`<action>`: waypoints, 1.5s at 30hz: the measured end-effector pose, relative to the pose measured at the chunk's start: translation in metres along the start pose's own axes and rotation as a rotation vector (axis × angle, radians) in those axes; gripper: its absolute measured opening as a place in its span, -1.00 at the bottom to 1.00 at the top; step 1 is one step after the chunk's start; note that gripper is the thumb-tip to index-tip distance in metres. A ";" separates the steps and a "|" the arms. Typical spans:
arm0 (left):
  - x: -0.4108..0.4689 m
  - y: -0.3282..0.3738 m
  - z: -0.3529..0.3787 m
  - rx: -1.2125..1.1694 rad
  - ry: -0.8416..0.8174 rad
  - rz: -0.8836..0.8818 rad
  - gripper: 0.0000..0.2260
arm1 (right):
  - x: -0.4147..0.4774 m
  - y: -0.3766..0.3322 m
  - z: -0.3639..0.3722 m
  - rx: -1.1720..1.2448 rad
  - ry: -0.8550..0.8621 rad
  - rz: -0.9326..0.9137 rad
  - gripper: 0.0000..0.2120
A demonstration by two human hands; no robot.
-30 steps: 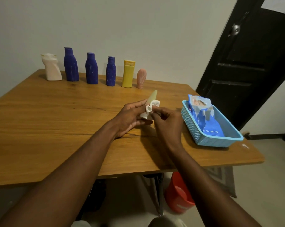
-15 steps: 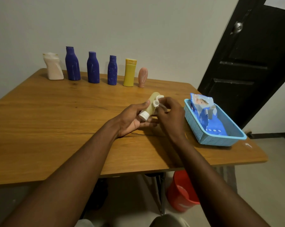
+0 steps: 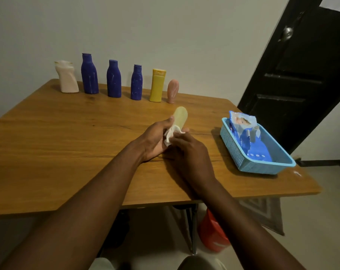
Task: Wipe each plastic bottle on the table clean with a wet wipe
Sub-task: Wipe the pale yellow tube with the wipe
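My left hand (image 3: 155, 138) grips a small pale green bottle (image 3: 180, 115) above the middle of the wooden table (image 3: 67, 143); the bottle's rounded end points away from me. My right hand (image 3: 188, 152) pinches a crumpled white wet wipe (image 3: 171, 133) against the bottle's lower part, which is hidden by the wipe and my fingers. Along the far edge stand a cream bottle (image 3: 66, 77), three dark blue bottles (image 3: 89, 74) (image 3: 114, 78) (image 3: 136, 82), a yellow bottle (image 3: 157, 85) and a small pink bottle (image 3: 172, 91).
A light blue basket (image 3: 233, 149) at the table's right holds a blue wet-wipe pack (image 3: 247, 137). A black door (image 3: 301, 75) is behind it. A red bucket (image 3: 212, 234) sits on the floor under the table's front edge.
The wipe has slid back down from the bottle's upper part toward its lower end, covering the white cap that showed half a second ago. The row of bottles has not moved.
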State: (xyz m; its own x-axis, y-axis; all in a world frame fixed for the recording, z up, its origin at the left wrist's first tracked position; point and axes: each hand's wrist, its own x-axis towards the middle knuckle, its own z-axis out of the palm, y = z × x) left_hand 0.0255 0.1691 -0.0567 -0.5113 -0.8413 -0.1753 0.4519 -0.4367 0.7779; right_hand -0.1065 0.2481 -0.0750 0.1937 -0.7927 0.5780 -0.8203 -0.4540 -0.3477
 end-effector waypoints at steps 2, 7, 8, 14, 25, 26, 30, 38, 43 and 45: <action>0.001 0.000 0.000 0.004 -0.003 -0.002 -0.59 | 0.003 0.004 -0.004 0.004 0.009 0.017 -0.76; -0.002 -0.003 0.002 0.055 -0.038 0.018 -0.64 | 0.022 0.011 -0.015 0.126 0.197 0.159 -0.73; -0.002 -0.004 0.003 0.059 -0.048 0.024 -0.66 | 0.027 0.013 -0.015 0.152 0.227 0.189 -0.76; -0.002 -0.002 0.002 0.041 -0.030 0.052 -0.66 | 0.022 0.005 -0.003 0.187 0.135 0.107 -0.73; 0.002 -0.004 -0.001 0.099 -0.023 0.051 -0.62 | 0.020 0.013 -0.010 0.163 0.232 0.155 -0.78; 0.002 -0.004 -0.002 0.111 -0.030 0.053 -0.62 | 0.025 0.017 -0.012 0.171 0.269 0.179 -0.78; 0.002 -0.005 -0.002 0.142 -0.052 0.033 -0.63 | 0.050 0.035 -0.016 0.179 0.385 0.272 -0.77; 0.004 -0.004 -0.004 0.047 -0.027 0.049 -0.65 | 0.034 0.013 -0.002 0.126 0.209 0.103 -0.66; 0.002 -0.002 -0.002 -0.012 0.033 0.019 -0.61 | 0.018 0.007 0.002 -0.012 0.047 -0.025 -0.61; 0.001 -0.002 -0.001 0.010 0.041 0.019 -0.63 | 0.017 0.009 -0.001 -0.064 0.001 -0.062 -0.61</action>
State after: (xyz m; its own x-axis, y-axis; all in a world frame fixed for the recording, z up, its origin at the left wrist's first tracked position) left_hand 0.0250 0.1689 -0.0586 -0.4721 -0.8618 -0.1854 0.4536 -0.4178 0.7872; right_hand -0.1113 0.2310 -0.0673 0.2443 -0.7634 0.5979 -0.8394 -0.4752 -0.2637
